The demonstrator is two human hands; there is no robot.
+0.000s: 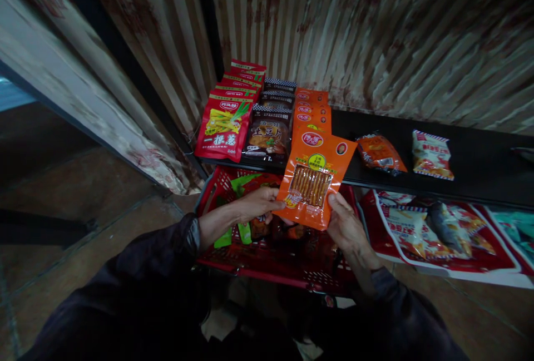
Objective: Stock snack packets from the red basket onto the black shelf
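Observation:
Both hands hold an orange snack packet (pixel 312 180) with a clear window showing brown sticks. My left hand (pixel 261 204) pinches its lower left edge, and my right hand (pixel 345 224) grips the lower right edge. The packet is tilted above a red basket (pixel 267 258), its top overlapping a row of orange packets (pixel 311 106) on the black shelf (pixel 350 127). Left of that row stand dark packets (pixel 269 133) and red packets (pixel 221 127). Green and dark packets (pixel 242 233) lie in the basket, partly hidden by my hands.
On the shelf's right lie an orange packet (pixel 380 152) and a white-and-red packet (pixel 432 155). Below it, a red bin (pixel 500 261) with white edges holds several packets. A dark post (pixel 208 21) and patterned curtain (pixel 375 33) stand behind.

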